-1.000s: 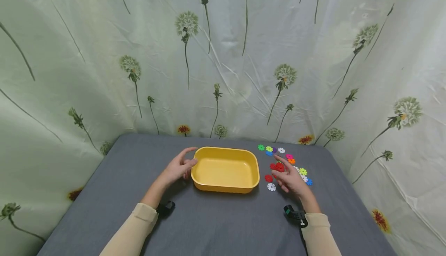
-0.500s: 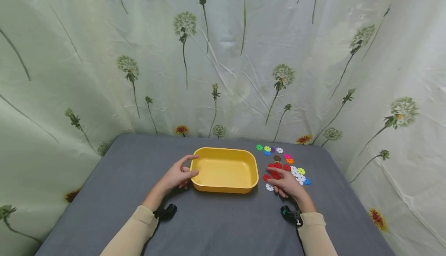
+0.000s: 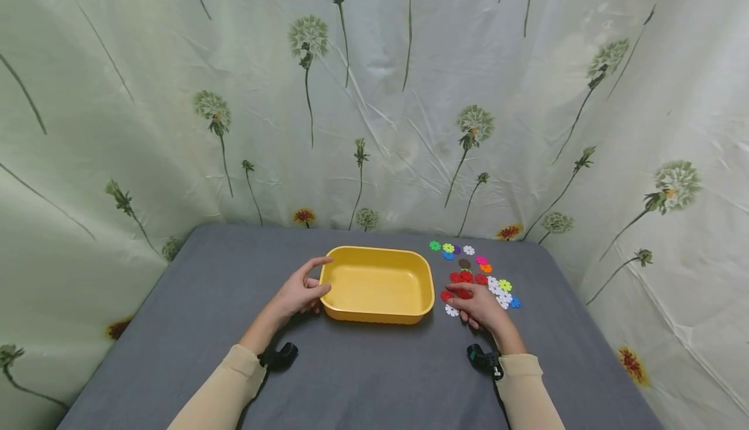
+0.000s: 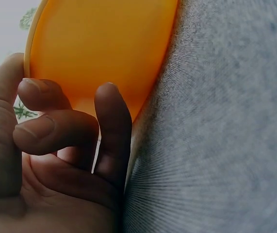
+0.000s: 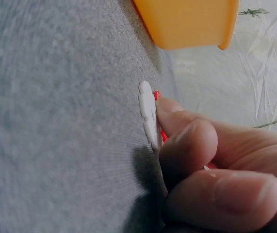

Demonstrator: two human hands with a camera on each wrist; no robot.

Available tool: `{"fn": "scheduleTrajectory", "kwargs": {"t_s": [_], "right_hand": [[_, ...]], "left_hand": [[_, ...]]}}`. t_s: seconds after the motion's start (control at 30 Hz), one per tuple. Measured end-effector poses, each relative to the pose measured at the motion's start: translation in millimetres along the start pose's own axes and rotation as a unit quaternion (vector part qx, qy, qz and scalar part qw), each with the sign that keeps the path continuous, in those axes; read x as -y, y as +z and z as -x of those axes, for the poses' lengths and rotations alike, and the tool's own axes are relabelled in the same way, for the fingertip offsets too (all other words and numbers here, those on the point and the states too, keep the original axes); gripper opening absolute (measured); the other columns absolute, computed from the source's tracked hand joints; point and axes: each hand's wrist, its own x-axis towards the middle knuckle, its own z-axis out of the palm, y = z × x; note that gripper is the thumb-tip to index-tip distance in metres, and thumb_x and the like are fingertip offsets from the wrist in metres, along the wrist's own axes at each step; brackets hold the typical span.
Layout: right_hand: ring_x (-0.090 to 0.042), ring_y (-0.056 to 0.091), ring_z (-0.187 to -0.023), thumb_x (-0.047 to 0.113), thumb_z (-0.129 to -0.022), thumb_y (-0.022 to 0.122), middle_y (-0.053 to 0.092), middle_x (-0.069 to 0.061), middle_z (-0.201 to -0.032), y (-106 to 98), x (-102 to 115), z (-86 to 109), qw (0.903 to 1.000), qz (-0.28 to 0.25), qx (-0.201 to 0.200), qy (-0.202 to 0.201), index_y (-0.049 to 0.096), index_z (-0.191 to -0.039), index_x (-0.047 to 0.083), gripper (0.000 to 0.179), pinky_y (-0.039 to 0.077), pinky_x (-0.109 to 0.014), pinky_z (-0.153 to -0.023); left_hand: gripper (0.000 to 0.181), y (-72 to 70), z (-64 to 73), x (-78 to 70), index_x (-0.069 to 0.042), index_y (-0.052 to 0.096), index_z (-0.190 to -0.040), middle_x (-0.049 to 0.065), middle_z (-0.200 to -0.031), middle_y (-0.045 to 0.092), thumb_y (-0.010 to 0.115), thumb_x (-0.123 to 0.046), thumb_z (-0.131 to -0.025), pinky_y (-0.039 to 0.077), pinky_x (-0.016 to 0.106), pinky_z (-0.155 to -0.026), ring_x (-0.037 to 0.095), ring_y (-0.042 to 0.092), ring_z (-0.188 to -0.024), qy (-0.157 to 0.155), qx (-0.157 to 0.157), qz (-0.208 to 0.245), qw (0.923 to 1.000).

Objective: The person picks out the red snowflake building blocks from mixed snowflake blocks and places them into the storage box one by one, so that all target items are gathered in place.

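Observation:
A yellow rectangular tray (image 3: pixel 380 319) stands on the table. My left hand (image 3: pixel 297 295) holds its left end, thumb and index finger over the rim. In the left wrist view the other fingers curl against the tray's outer wall (image 4: pixel 104 48). My right hand (image 3: pixel 487 309) is low over red flower-shaped discs, thumb and index fingertips apart around a red disc (image 3: pixel 446 295). A white flower disc (image 3: pixel 452 311) lies just nearer me. In the right wrist view that white disc (image 5: pixel 149 114) shows edge-on, with a fingertip right at the red edge behind it.
More flower discs lie right of the tray: green (image 3: pixel 435 246), brown (image 3: pixel 465 264), pink (image 3: pixel 482 260), orange (image 3: pixel 486 268), blue (image 3: pixel 515 302) and several white ones (image 3: pixel 503 297). A grey cloth (image 3: pixel 363 378) covers the table. A dandelion-printed curtain (image 3: pixel 386 124) hangs behind.
My right hand has moved left and down onto the red discs, uncovering the brown disc and more red ones. My left hand has stayed at the tray's left end.

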Motion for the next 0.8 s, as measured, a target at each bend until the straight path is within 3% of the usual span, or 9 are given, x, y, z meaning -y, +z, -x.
{"fn": "scheduleTrajectory", "kwargs": {"t_s": [0.47,0.8], "right_hand": [[-0.012,0.047,-0.044,0.022,-0.098,0.077,0.058,-0.002,-0.060,1.3,2.0,-0.7,0.9998,0.010,-0.018,-0.005,0.067,-0.132,0.003,0.041,0.040,-0.021,-0.045],[-0.009,0.042,-0.044,0.022,-0.098,0.077,0.053,0.001,-0.058,-2.7,0.5,0.5,0.9998,-0.012,-0.012,0.010,0.060,-0.103,0.003,0.026,0.037,-0.019,-0.045]], "left_hand": [[0.067,0.2,0.4,-1.1,-0.021,0.042,-0.159,-0.001,-0.066,0.067,0.074,-0.022,-0.100,0.040,0.024,-0.047,0.016,0.057,-0.052,0.001,0.006,0.003,1.0000],[0.068,0.9,0.6,-0.8,-0.020,0.040,-0.160,-0.001,-0.066,0.067,0.074,-0.022,-0.101,0.041,0.024,-0.044,0.013,0.052,-0.048,0.007,0.010,0.000,0.9999]]}}
